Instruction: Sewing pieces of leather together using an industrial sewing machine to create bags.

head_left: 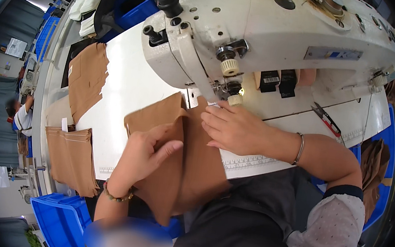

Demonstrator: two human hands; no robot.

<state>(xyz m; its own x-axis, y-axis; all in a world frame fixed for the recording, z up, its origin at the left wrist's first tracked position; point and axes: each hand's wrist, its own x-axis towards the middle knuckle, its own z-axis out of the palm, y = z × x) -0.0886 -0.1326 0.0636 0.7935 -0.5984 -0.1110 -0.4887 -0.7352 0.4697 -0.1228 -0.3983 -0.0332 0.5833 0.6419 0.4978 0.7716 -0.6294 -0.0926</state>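
A brown fabric piece [204, 149], folded over on its left side, lies on the white sewing table and hangs over its front edge. Its far end reaches the presser foot and needle area of a white sewing machine [195, 59]. My left hand [147, 154] rests on the folded left part, fingers bent, thumb held apart. Close to the needle, my right hand [231, 127] lies palm down on the cloth's right side with its fingers stretched out. Under its far fingers a small whitish bit shows; I cannot tell what it is.
Stacked brown pieces [72, 157] and another brown panel [86, 80] lie at the left. Red-handled thread snips [327, 120] and black labels [288, 83] are on the right. Blue bins [59, 222] stand beside the table. A person [23, 114] works at far left.
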